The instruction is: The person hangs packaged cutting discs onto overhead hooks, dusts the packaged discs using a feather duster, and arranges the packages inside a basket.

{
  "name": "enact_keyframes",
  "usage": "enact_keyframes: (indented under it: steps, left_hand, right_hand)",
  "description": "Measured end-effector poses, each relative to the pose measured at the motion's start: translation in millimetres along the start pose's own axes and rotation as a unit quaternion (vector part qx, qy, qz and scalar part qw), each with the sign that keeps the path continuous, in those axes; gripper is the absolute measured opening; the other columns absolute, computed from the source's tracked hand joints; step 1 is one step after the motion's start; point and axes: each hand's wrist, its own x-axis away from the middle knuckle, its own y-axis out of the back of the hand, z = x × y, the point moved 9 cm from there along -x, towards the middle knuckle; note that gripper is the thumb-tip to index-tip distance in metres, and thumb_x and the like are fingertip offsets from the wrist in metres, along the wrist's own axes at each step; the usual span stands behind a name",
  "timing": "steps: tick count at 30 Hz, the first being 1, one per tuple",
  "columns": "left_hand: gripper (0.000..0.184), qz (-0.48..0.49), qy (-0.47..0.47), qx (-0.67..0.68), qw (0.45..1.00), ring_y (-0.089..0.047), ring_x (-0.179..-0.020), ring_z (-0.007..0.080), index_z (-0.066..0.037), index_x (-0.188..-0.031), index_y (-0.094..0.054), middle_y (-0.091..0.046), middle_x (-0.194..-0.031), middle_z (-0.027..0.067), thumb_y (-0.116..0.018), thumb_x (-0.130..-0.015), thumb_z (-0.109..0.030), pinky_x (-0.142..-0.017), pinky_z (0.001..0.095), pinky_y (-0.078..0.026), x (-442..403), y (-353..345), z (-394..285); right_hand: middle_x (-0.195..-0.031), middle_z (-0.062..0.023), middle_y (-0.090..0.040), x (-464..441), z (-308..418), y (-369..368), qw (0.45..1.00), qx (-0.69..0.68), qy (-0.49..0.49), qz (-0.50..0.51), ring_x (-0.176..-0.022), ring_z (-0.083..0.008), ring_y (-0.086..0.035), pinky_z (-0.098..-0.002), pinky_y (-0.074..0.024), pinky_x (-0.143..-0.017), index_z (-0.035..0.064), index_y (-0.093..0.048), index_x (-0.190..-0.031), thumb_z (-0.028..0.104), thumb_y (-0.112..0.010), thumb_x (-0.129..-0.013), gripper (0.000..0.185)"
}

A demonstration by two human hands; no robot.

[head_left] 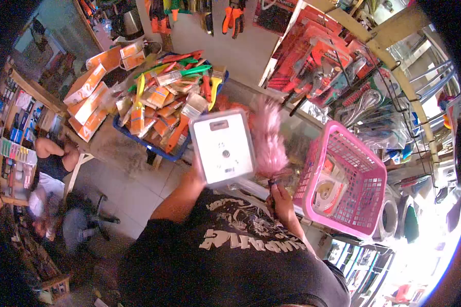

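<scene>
My left hand [193,176] holds up a flat white rectangular box or device [224,148] with a small dark window near its top; most of the fingers are hidden behind it. To its right, my right hand [280,199] is closed round the dark handle of a pink duster [270,140], whose fluffy head points up and is blurred. The duster head is close to the right edge of the white box. Behind and left of the box, a blue basket [153,152] holds several paintbrushes [164,97] with red, green, yellow and orange handles.
A pink basket [305,174] with packaged items stands at the right. Orange and white boxes [87,102] are stacked left of the brushes. Packaged tools [317,61] hang at the upper right. A person [51,179] sits at the far left, near an office chair [84,225].
</scene>
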Motion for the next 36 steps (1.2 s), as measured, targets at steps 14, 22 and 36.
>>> enact_keyframes:
  steps: [14,22,36]
  left_hand:
    - [0.064,-0.151,0.035,-0.199,0.968,-0.044,-0.112,0.0239,-0.011,-0.135,-0.026,-0.041,-0.126,0.0101,-0.047,-0.086,-0.048,-0.094,0.0419,-0.038,70,3,-34]
    - [0.062,-0.142,0.082,-0.296,0.941,-0.046,-0.109,0.0236,-0.011,-0.134,-0.029,-0.044,-0.123,0.0088,-0.049,-0.086,-0.046,-0.091,0.0413,-0.040,55,-4,-40]
    - [0.059,0.011,0.188,-0.459,0.868,-0.049,-0.104,0.0230,-0.011,-0.131,-0.034,-0.048,-0.117,0.0066,-0.053,-0.085,-0.042,-0.086,0.0405,-0.043,-38,-27,14]
  right_hand:
    - [-0.118,-0.0240,-0.050,-64,130,-85,0.950,0.133,0.279,-0.035,-0.109,-0.0377,-0.049,-0.0413,-0.0402,-0.090,0.0095,-0.036,-0.132,0.021,-0.052,-0.087,0.049]
    - [-0.117,-0.0194,-0.052,-5,174,-47,0.937,0.115,0.326,-0.060,-0.112,-0.0354,-0.046,-0.0430,-0.0379,-0.093,0.0025,-0.046,-0.120,0.026,-0.056,-0.084,0.044]
    - [-0.121,-0.0073,-0.048,72,208,-25,0.803,0.289,0.444,-0.273,-0.111,-0.0245,-0.048,-0.0411,-0.0385,-0.092,0.0158,-0.039,-0.131,0.021,-0.064,-0.072,0.065]
